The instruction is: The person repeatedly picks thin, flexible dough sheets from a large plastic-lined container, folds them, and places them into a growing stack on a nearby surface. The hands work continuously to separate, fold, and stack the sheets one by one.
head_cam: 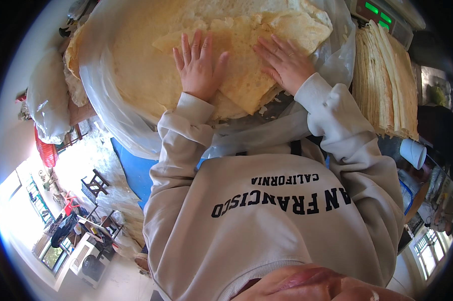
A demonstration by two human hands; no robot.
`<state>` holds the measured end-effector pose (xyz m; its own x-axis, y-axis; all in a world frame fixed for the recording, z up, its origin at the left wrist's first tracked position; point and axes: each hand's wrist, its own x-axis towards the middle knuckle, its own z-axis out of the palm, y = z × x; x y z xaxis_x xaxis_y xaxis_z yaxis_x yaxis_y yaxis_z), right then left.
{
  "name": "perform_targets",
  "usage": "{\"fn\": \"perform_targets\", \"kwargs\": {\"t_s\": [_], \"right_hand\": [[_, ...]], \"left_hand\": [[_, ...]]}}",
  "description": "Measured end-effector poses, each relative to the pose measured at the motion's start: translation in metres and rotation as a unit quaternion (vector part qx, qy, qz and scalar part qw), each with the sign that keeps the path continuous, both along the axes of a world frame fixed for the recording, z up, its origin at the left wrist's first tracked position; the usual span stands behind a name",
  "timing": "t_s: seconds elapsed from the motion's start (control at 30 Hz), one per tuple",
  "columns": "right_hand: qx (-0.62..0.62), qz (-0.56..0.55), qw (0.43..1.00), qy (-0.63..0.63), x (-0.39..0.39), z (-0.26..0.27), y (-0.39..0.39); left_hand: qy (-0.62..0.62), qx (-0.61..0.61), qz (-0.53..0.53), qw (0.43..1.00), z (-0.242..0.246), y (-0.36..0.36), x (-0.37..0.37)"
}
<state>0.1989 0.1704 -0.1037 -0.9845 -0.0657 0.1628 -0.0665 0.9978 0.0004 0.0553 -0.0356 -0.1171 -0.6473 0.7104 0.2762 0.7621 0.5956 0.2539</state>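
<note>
Before me lies a wide, thin, pale golden flatbread [140,71], with a folded flap [245,84] of the same sheet material on top. My left hand [200,67] rests flat on it with fingers spread, near the flap's left part. Further right, my right hand [284,62] lies palm down on the folded layers, fingers slightly apart, a ring on one finger. Neither hand grips anything. Under and around the bread is clear plastic sheeting [109,101], which rises along its left and near edges. Loose crumbs lie by the near edge.
A stack of folded flatbread sheets [384,82] stands at the right, beside a digital scale [378,15] with a lit green display. Below the stack is a white plastic cup [413,153]. A filled plastic bag [49,98] sits at the far left. A stool [94,182] stands on the floor.
</note>
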Motion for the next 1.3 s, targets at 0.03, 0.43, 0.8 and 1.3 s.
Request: {"fn": "perform_targets", "kwargs": {"t_s": [0.03, 0.43, 0.8, 1.3], "right_hand": [[-0.039, 0.011, 0.999, 0.029, 0.001, -0.009, 0.003], [-0.197, 0.097, 0.975, -0.029, 0.008, 0.007, 0.001], [-0.276, 0.142, 0.947, -0.083, 0.047, 0.007, -0.060], [-0.961, -0.219, 0.171, 0.016, 0.040, -0.010, -0.013]], "left_hand": [[-0.004, -0.010, 0.007, 1.000, -0.004, 0.000, -0.002], [-0.623, 0.521, 0.127, 0.569, 0.040, -0.041, 0.038], [-0.239, 0.053, -0.217, 0.945, 0.085, -0.042, -0.017], [-0.628, -0.250, -0.083, 0.733, 0.062, 0.041, -0.174]]}}
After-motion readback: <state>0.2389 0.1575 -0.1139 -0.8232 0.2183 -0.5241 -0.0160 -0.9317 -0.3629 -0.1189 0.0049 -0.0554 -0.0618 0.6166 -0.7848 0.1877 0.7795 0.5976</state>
